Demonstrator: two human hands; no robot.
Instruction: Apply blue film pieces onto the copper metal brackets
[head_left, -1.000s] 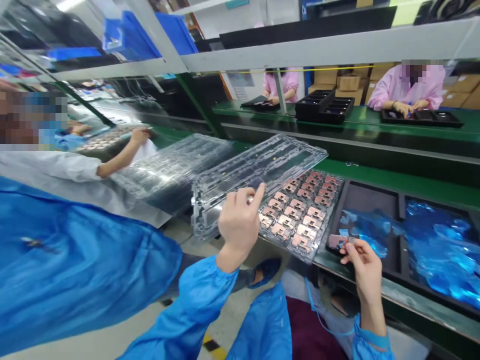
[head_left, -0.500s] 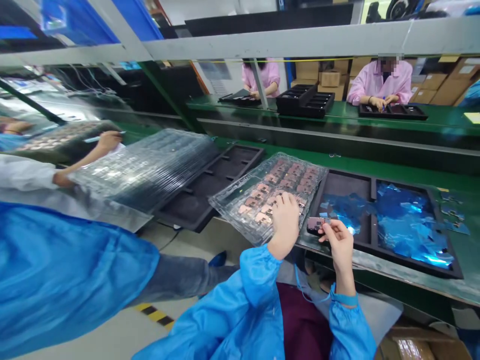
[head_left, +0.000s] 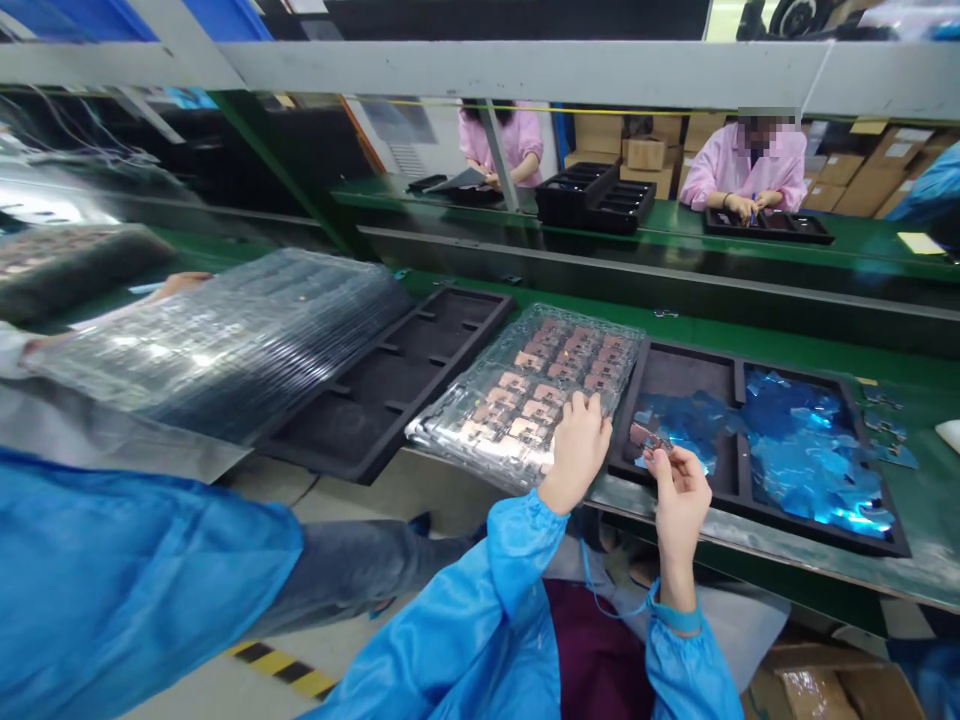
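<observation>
My left hand [head_left: 577, 450] rests over the right edge of a clear plastic tray [head_left: 442, 440], its fingers bent down and close together; what lies under the fingertips is hidden. Rows of small copper-coloured metal parts [head_left: 541, 411] sit in the tray's pockets. Just to the right, my right hand [head_left: 681, 490] pinches one small copper-coloured metal part [head_left: 646, 437] between thumb and fingers. That part is held tilted above the near left corner of a black tray [head_left: 739, 478], where pieces of blue film [head_left: 810, 450] lie heaped in two compartments.
A black tray with compartments [head_left: 360, 395] and a tall stack of clear trays [head_left: 247, 330] stand at left. Beside them is a co-worker's blue sleeve [head_left: 135, 570]. Small metal pieces [head_left: 886, 428] lie at right. Two people in pink sit across the bench, under a grey beam [head_left: 487, 75].
The view has shifted a little. The metal part in my right hand has turned from nearly level to tilted. My left hand has moved toward the clear tray's right edge.
</observation>
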